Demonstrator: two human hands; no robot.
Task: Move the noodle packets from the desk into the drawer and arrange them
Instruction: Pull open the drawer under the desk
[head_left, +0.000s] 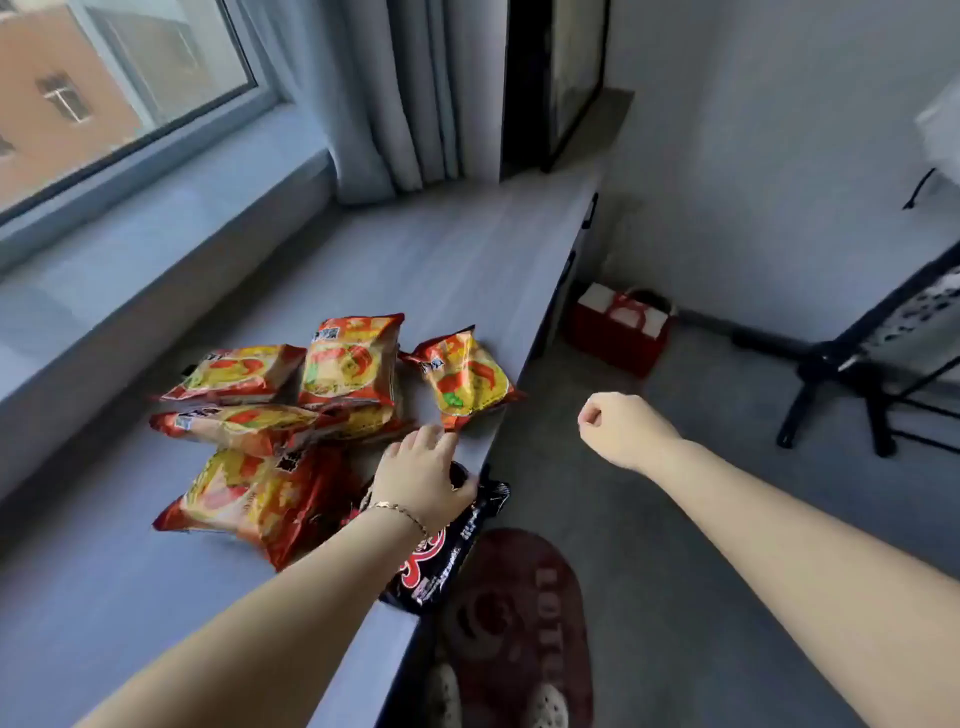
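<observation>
Low in the frame, the left hand (423, 480) rests on a black noodle packet (447, 551) at the table (156, 597) edge, fingers gripping it. Orange noodle packets (291, 415) lie heaped at centre-left. At centre-right, the right hand (621, 428) hovers, fingers curled closed, empty.

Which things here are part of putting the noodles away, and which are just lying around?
Part of the job:
- orange noodle packets
- black noodle packet under the left hand
- desk

Just lying about:
- red box on the floor
- round rug
- curtain
- black stand
</observation>
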